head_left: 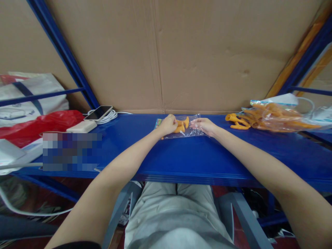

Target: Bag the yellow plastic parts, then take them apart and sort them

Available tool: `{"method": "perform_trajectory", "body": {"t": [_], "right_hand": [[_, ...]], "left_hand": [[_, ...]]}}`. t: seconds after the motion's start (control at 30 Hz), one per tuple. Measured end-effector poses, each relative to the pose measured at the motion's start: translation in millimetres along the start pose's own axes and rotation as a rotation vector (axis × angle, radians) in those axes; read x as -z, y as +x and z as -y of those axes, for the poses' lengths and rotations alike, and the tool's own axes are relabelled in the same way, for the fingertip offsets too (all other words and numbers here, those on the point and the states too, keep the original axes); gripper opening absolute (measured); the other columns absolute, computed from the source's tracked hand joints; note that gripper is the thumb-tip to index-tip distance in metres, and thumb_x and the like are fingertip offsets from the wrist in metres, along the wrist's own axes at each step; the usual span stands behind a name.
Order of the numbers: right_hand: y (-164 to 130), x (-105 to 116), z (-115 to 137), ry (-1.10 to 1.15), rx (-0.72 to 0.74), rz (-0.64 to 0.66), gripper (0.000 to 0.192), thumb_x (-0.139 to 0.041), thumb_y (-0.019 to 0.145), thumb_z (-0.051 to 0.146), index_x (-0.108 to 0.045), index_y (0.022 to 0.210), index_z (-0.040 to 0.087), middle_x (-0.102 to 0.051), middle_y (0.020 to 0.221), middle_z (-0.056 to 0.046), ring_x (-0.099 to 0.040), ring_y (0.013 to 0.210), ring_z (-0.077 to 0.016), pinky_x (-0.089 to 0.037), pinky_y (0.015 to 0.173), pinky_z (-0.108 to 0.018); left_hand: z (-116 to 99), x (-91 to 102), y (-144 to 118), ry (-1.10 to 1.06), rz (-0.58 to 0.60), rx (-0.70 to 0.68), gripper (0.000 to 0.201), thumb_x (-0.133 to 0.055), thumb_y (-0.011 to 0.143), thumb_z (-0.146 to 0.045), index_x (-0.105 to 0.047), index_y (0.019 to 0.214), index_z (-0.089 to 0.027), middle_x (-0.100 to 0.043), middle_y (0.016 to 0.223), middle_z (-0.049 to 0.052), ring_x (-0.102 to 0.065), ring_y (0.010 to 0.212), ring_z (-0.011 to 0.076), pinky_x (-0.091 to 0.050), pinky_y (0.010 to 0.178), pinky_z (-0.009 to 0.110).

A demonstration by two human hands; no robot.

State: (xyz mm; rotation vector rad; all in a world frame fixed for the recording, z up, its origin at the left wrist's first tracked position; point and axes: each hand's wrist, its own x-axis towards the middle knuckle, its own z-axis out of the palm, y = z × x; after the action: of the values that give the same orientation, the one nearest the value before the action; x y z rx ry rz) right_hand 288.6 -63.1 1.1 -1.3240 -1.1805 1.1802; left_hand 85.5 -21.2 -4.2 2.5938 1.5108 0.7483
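Observation:
A clear plastic bag (190,132) lies on the blue shelf (166,159) in front of me, with orange plastic parts (179,128) inside it. These parts have flared, trumpet-like ends; their exact kind is unclear. A printed coloured label (157,122) shows at the bag's left end. My left hand (167,126) is closed over that end, its fingers curled down on the bag and beside the orange parts. At the right end, my right hand (203,126) pinches the bag's edge between thumb and fingers.
More orange parts (275,117), partly in clear plastic, are piled at the right, with a loose orange piece (237,121) beside them. At left are a phone (98,113) on a coiled white cable (110,117), a white box (81,127) and a red bag (52,122). Cardboard (166,55) stands behind.

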Motion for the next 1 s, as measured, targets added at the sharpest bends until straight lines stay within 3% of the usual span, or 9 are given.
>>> {"method": "perform_trajectory", "body": {"t": [0.23,0.37,0.57,0.73,0.87,1.0], "right_hand": [[-8.5,-0.9,2.1,-0.033,-0.052,0.295,0.022,-0.064,0.085,-0.002,-0.076,0.077,0.014,-0.076,0.081,-0.007,-0.071,0.073,-0.0107,-0.059,0.090,-0.026],[-10.1,-1.5,3.9,-0.102,-0.059,0.323,0.024,-0.062,0.088,0.002,-0.079,0.079,0.016,-0.077,0.082,-0.006,-0.071,0.077,-0.0103,-0.058,0.091,-0.026],[-6.7,-1.1,1.7,-0.144,-0.033,0.345,0.024,-0.064,0.082,-0.001,-0.080,0.081,0.017,-0.079,0.092,-0.007,-0.072,0.089,-0.0116,-0.058,0.091,-0.024],[-7.8,-3.7,2.6,-0.097,-0.065,0.364,0.026,-0.058,0.083,-0.003,-0.078,0.080,0.014,-0.079,0.090,-0.009,-0.073,0.084,-0.0111,-0.058,0.091,-0.024],[-8.3,-3.7,3.0,-0.045,-0.063,0.366,0.026,-0.058,0.084,0.000,-0.077,0.094,0.014,-0.078,0.084,-0.008,-0.074,0.078,-0.0130,-0.060,0.088,-0.027],[-8.6,-4.4,3.2,-0.088,-0.072,0.387,0.026,-0.057,0.083,-0.002,-0.078,0.082,0.013,-0.079,0.088,-0.010,-0.074,0.085,-0.0140,-0.059,0.092,-0.027]], "left_hand": [[4.9,-7.3,5.6,-0.061,0.071,0.003,0.019,-0.046,0.093,-0.014,-0.065,0.092,-0.016,-0.070,0.119,0.012,-0.064,0.118,0.0233,-0.045,0.109,0.034],[6.7,-6.9,6.4,-0.088,0.051,0.007,0.021,-0.047,0.093,-0.017,-0.068,0.094,-0.016,-0.066,0.134,0.012,-0.059,0.129,0.0249,-0.040,0.116,0.035],[7.4,-11.0,7.1,-0.085,0.036,-0.014,0.022,-0.046,0.093,-0.016,-0.067,0.091,-0.017,-0.071,0.123,0.012,-0.060,0.129,0.0251,-0.040,0.116,0.038],[7.2,-10.3,5.7,-0.068,0.064,-0.044,0.020,-0.046,0.092,-0.014,-0.066,0.094,-0.016,-0.062,0.141,0.016,-0.051,0.141,0.0258,-0.039,0.118,0.040],[8.4,-5.8,5.9,-0.060,0.069,-0.047,0.023,-0.045,0.094,-0.017,-0.067,0.097,-0.018,-0.063,0.140,0.013,-0.048,0.143,0.0262,-0.037,0.120,0.044],[9.4,-2.0,6.4,-0.053,0.065,0.000,0.024,-0.045,0.094,-0.022,-0.069,0.099,-0.020,-0.064,0.139,0.009,-0.049,0.141,0.0287,-0.031,0.121,0.053]]}}
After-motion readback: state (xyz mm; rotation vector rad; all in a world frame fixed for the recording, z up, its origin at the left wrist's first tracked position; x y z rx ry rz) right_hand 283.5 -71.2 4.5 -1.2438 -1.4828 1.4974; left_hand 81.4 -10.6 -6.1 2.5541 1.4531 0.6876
